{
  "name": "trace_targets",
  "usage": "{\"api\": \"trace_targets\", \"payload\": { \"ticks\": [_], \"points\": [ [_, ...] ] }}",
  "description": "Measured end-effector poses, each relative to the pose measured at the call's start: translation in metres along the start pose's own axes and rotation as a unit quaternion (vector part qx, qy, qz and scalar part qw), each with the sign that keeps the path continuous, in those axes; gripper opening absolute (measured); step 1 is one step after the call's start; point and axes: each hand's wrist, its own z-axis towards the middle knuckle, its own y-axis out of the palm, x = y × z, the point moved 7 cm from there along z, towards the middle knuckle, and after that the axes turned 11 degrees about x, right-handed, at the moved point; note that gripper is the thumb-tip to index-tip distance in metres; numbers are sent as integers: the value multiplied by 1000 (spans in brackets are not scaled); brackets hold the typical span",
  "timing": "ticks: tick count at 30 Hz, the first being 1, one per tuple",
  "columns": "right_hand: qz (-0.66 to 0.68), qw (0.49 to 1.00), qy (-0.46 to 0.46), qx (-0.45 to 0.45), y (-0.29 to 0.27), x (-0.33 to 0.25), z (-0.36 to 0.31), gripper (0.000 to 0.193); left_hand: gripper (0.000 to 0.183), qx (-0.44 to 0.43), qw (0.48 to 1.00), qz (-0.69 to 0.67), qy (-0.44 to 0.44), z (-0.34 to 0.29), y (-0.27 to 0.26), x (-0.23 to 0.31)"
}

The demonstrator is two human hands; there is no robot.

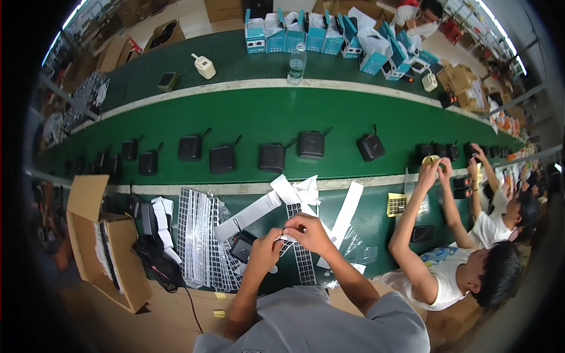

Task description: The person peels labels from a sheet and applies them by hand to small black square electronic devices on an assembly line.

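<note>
Both the left hand (263, 250) and the right hand (310, 232) are pinching a small white label (288, 237) near the counter (259, 117) edge, hiding its detail.

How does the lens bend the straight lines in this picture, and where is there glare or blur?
In the head view, the green conveyor belt and its pale edge strip curve into arcs, with black corners round the image circle; ceiling lights glare white at the upper rim; both hands, left hand and right hand, look sharp, while the co-workers at the right rim are stretched and softer.
</note>
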Motion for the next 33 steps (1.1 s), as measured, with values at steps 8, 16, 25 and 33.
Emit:
{"api": "trace_targets", "payload": {
  "ticks": [8,16,25,33],
  "points": [
    [12,998,-65,-8,-8,4,42,6,27,80,987,64,-121,28,-1,-21],
    [-86,949,71,294,-117,104,183,21,34,37,993,-10,-113,13,5,-32],
    [-170,951,31,258,-136,113,226,21,49,23,977,-56,-203,-28,11,-50],
    [-216,952,55,210,-142,106,228,21,46,19,975,-70,-209,-29,18,-47]
  ]
}}
